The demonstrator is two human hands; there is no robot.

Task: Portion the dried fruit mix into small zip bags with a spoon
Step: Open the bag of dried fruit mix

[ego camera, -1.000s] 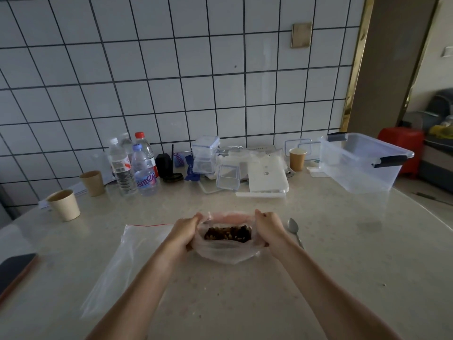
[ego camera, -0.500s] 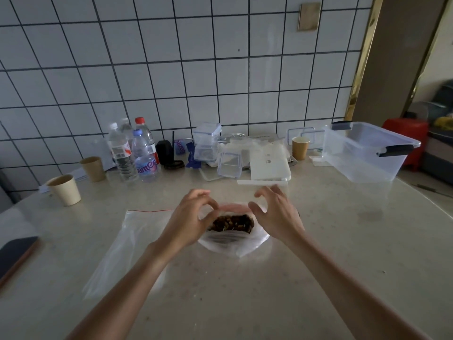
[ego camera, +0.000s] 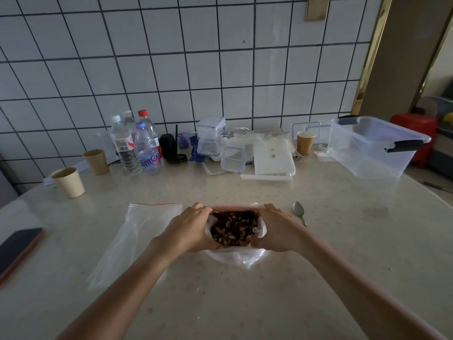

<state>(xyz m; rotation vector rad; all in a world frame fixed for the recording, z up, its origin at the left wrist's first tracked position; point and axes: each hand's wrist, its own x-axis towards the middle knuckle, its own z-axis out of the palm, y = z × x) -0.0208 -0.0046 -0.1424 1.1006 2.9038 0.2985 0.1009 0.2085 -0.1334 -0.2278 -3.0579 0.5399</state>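
the surface [ego camera: 318, 253] looks like pale speckled stone, smooth with a soft sheen. the bag [ego camera: 235, 256] held by both hands is thin, clear, crinkled plastic film, glossy where it folds; the dried fruit mix [ego camera: 232, 228] inside looks matt and wrinkled. the flat zip bags [ego camera: 137, 239] beside it are the same clear film with a red strip. the spoon [ego camera: 299, 212] is shiny metal. the paper cups [ego camera: 69, 182] are matt. the storage box [ego camera: 372, 148] is clear, smooth plastic, and the wall tiles [ego camera: 171, 69] are glazed white.
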